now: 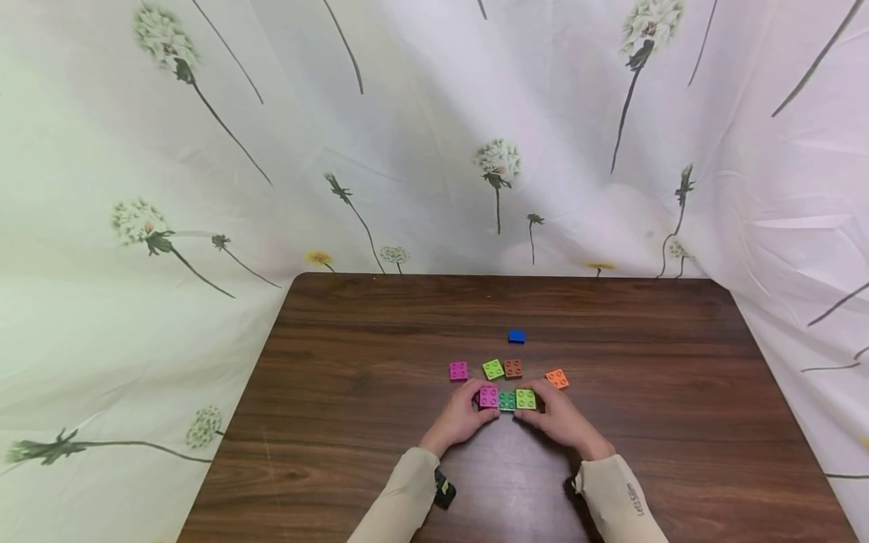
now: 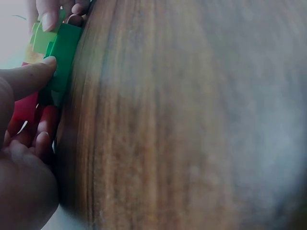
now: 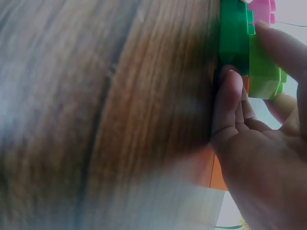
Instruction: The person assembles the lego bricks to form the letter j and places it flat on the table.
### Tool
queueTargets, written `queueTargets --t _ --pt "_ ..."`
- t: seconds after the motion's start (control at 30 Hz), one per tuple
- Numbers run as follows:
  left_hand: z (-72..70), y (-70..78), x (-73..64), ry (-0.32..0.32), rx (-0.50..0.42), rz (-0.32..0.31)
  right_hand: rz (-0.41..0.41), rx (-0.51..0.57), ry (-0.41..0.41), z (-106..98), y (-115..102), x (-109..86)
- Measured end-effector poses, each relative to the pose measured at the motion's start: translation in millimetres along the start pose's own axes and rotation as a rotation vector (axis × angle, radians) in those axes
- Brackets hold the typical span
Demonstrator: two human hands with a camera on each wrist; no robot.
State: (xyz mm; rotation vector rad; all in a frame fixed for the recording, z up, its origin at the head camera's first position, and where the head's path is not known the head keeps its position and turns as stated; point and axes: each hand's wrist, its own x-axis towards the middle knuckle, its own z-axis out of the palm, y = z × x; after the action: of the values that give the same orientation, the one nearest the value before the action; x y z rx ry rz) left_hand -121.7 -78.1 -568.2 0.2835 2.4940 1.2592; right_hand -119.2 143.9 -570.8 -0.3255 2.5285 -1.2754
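Behind the stack [image 1: 506, 400] between the hands [image 1: 459, 416] [image 1: 565, 419], loose bricks [image 1: 492, 369] lie on the table [image 1: 366, 339].

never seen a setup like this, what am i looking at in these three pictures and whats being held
There is no machine here, only a person working bare-handed. The wide picture is taken from the head, looking forward and down. The other two are taken from the left and right wrists, so the table looks tipped sideways there. On it lie toy bricks: a blue brick, a brown brick, an orange brick, a loose pink brick and a loose lime brick. Nearer the person, the left hand grips a pink brick and the right hand a lime brick, with a green brick sitting lower between them. Behind the table hangs a flower-patterned sheet.
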Motion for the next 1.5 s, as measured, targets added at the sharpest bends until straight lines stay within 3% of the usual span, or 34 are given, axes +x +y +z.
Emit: queueTargets --t 0.57,0.77,1.03,1.33,1.5 --pt "-3.1 1.1 -5.7 0.017 0.017 0.006 0.018 0.026 -0.012 2 2 -0.6" --pt "-8.7 2.5 -9.3 0.03 0.038 0.056 0.003 0.03 -0.021 1 4 -0.2" --pt "-22.1 -1.7 -13.3 0.068 -0.061 0.139 -0.008 0.028 -0.022 1 3 -0.4" --pt "-14.6 -5.7 -11.7 0.024 -0.039 0.059 -0.059 0.015 0.0 5 -1 -0.6" --pt "-11.5 -5.6 -10.9 0.017 -0.011 0.023 -0.036 0.047 -0.004 2 -2 -4.3"
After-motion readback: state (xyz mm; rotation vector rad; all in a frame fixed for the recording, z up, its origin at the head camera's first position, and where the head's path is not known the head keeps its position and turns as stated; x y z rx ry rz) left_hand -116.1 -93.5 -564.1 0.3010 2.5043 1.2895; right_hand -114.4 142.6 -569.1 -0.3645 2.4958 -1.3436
